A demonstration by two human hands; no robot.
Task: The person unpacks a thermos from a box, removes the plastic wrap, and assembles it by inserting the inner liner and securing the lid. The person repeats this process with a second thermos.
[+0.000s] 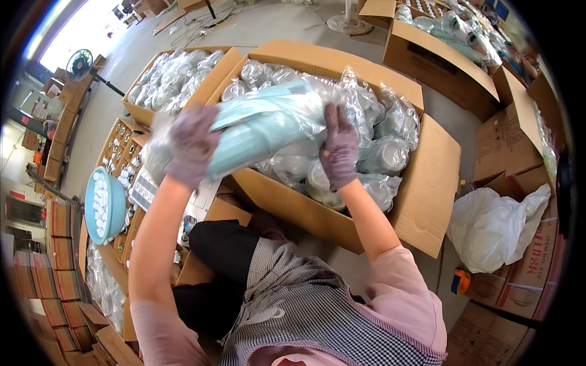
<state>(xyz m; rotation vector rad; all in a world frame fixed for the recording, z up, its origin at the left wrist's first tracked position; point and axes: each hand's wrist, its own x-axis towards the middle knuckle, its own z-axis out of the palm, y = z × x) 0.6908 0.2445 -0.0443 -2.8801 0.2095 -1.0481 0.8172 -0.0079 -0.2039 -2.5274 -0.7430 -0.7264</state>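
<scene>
A long, pale blue bundle [262, 125] in clear plastic is held tilted above an open cardboard box [293, 204]. Its contents look like rounded, tube-like pieces whose kind I cannot make out. My left hand [194, 143], in a greyish-purple glove and smeared by motion, grips the bundle's left end. At the other end, my right hand [340, 146], gloved alike, has its fingers pressed along the plastic. Beneath the bundle, several bagged clear items [384, 155] fill the box, partly hidden by it.
Another box [140, 113] of bagged items stands at the far left. Nearer are a divided carton [122, 149] of small parts and a blue basin [113, 204] of white pieces. A white plastic bag [497, 226] lies right, below more open cartons [436, 67]. A fan [79, 64] stands far left.
</scene>
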